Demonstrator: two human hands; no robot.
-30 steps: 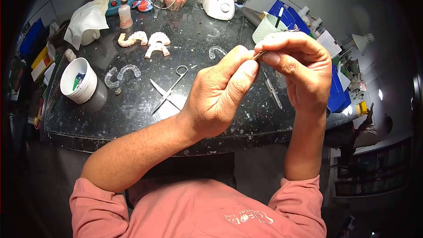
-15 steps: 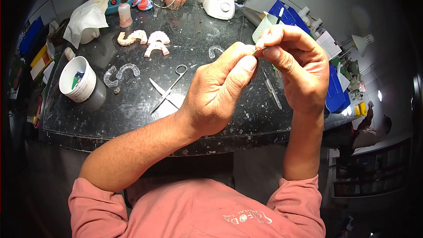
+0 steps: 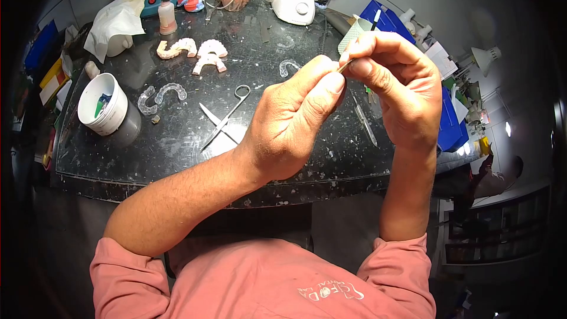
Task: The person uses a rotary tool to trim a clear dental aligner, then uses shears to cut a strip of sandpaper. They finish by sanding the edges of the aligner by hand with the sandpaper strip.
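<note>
Raised over the dark workbench (image 3: 266, 168), my left hand (image 3: 289, 121) is closed, thumb pressed against the bent index finger. A thin brownish strip (image 3: 345, 67) sticks out from its fingertips. My right hand (image 3: 410, 94) pinches the strip's other end between thumb and fingers, so both hands meet at this piece. Most of it is hidden by the fingers, and I cannot tell its kind. Below and left of my left hand lie scissors (image 3: 220, 125) with their blades apart. Beneath my right hand rests a slim metal scalpel-like tool (image 3: 365, 120).
Clear dental aligners (image 3: 172, 90) lie left of the scissors, with another clear aligner (image 3: 288, 70) behind my left hand. Pinkish dental models (image 3: 211, 59) sit further back. A white tub (image 3: 120, 109) stands at left, a white rounded device (image 3: 294, 5) at the back, blue bins (image 3: 452, 118) at right.
My right fingertips have shifted slightly, and more of the brownish strip shows between the hands. My left hand keeps its grip, and the bench things stay put.
</note>
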